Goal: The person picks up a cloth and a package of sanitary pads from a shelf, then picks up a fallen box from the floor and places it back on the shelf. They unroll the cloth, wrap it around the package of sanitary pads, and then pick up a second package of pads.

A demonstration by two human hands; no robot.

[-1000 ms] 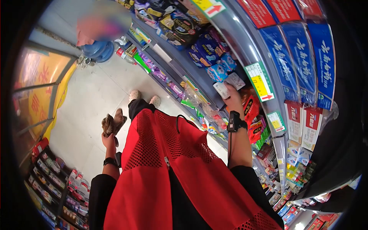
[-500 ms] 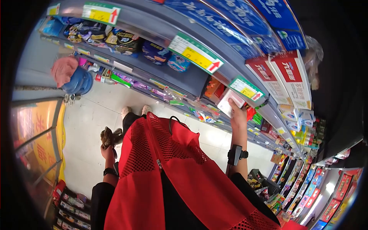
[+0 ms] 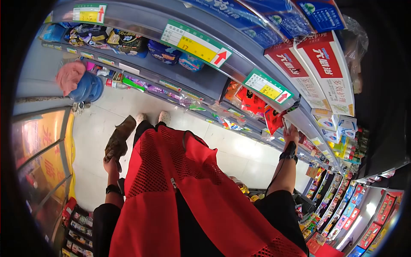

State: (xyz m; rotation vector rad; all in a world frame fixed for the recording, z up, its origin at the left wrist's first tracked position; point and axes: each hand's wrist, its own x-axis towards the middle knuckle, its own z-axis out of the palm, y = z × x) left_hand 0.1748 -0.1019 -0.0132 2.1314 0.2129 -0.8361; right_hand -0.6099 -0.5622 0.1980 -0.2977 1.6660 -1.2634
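My left hand is closed around a crumpled brown cloth, which hangs over the floor beside my red vest. On the other side, my right hand reaches into the lower shelf with its fingers around a whitish item, partly hidden by the shelf edge. Red packets lie right beside that hand, and more red and orange packets sit further along the same shelf. A green and yellow price tag is on the shelf edge above them.
Red and white boxes and blue boxes stand on the upper shelf. Dark packages line the shelf at the left. A blue water bottle with a pink cloth stands on the floor near a glass-fronted case.
My right hand has moved right along the shelf with the white item, uncovering red packets. My left hand has shifted slightly left and down, and the brown cloth now shows more extended.
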